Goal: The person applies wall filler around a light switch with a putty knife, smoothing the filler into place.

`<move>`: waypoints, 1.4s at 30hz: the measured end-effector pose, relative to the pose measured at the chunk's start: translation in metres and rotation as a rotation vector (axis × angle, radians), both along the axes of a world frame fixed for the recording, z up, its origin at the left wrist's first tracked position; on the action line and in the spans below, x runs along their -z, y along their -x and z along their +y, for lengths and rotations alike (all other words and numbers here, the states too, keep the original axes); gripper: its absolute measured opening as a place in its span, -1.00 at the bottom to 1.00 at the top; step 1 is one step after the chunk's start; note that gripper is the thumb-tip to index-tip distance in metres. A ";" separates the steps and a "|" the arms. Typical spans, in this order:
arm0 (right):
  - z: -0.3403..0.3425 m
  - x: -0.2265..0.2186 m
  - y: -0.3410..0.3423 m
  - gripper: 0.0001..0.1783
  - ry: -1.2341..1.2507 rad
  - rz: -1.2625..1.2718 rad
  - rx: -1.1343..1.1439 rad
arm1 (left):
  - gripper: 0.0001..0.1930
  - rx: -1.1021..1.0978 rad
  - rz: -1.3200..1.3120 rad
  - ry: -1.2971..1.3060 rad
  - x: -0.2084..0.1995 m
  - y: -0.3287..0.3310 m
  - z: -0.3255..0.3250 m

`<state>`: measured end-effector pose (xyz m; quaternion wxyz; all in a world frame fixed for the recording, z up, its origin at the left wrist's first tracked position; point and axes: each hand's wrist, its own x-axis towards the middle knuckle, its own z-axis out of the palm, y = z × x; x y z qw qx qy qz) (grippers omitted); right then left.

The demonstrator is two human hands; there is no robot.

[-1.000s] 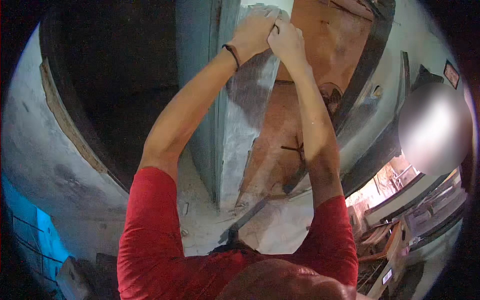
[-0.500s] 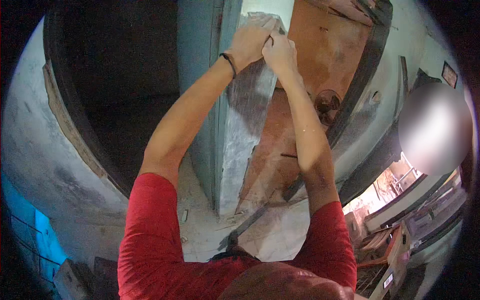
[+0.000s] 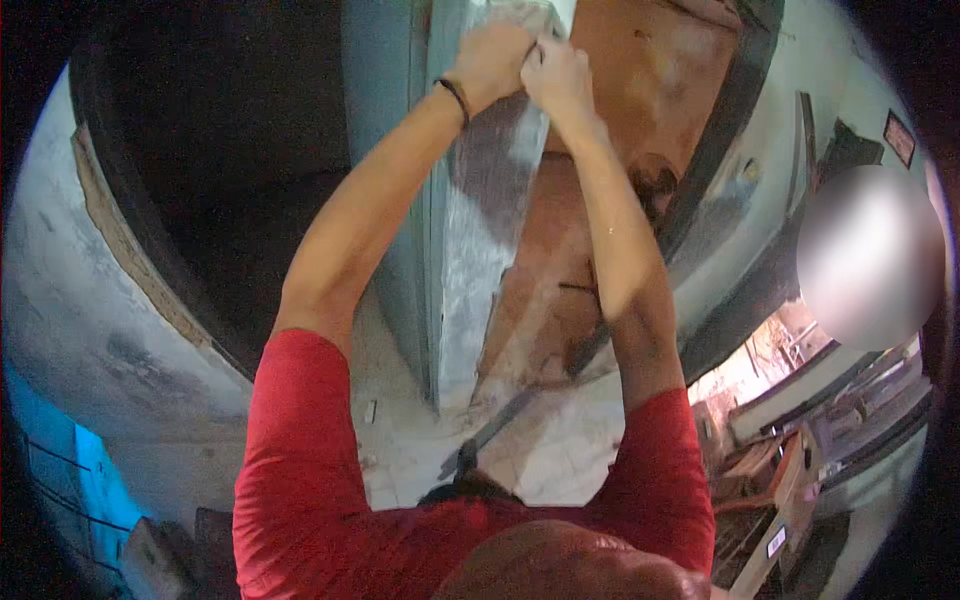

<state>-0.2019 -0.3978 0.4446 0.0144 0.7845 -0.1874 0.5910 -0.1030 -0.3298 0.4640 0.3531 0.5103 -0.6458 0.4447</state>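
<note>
Both my arms reach up and forward to a pale, worn wall end (image 3: 468, 320), where the hands meet near the top of the view. My left hand (image 3: 495, 62), a dark band at its wrist, is closed with its fingers curled inward. Right beside it, my right hand (image 3: 558, 80) is closed too, its knuckles bent and thumb side toward the left hand. A greyish, crumpled-looking patch (image 3: 530, 14) shows just beyond the fingers; I cannot tell whether it is held or part of the wall. What lies between the fingers is hidden.
A dark doorway (image 3: 210, 110) opens at the left. Right of the wall end is an orange-brown surface (image 3: 640, 90) with a round dark object (image 3: 655, 187) near its edge. Below lies a pale tiled floor (image 3: 560, 455). Wooden furniture (image 3: 780, 500) is piled at the lower right.
Both hands appear slightly higher in the picture, still together and closed. The surroundings have shifted a little up and to the left as the view moved.
</note>
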 end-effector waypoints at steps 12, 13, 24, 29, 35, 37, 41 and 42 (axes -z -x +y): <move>0.007 0.002 0.003 -0.73 0.024 0.005 -0.010 | -0.70 0.160 -0.245 0.205 -0.007 -0.018 -0.017; 0.019 -0.015 0.006 -0.73 0.027 0.010 -0.061 | -0.72 0.080 -0.042 0.107 -0.016 -0.018 -0.014; 0.019 -0.012 -0.005 -0.73 -0.079 -0.019 -0.078 | -0.71 0.100 -0.144 0.145 -0.016 -0.024 -0.006; 0.010 -0.014 0.000 -0.75 0.050 -0.063 -0.093 | -0.53 -0.032 0.022 -0.145 0.002 0.001 -0.007; 0.000 -0.007 -0.007 -0.76 0.155 -0.104 -0.041 | -0.52 0.069 -0.049 0.024 -0.007 -0.013 -0.013; 0.015 -0.012 0.003 -0.76 0.054 -0.019 -0.033 | -0.49 0.058 -0.016 0.054 -0.007 -0.016 -0.010; 0.022 -0.014 -0.012 -0.75 -0.033 -0.045 -0.128 | -0.46 -0.087 -0.194 0.181 0.001 -0.023 -0.019; 0.015 -0.002 -0.012 -0.75 -0.054 -0.066 -0.080 | -0.46 -0.077 -0.186 0.161 0.003 -0.018 -0.019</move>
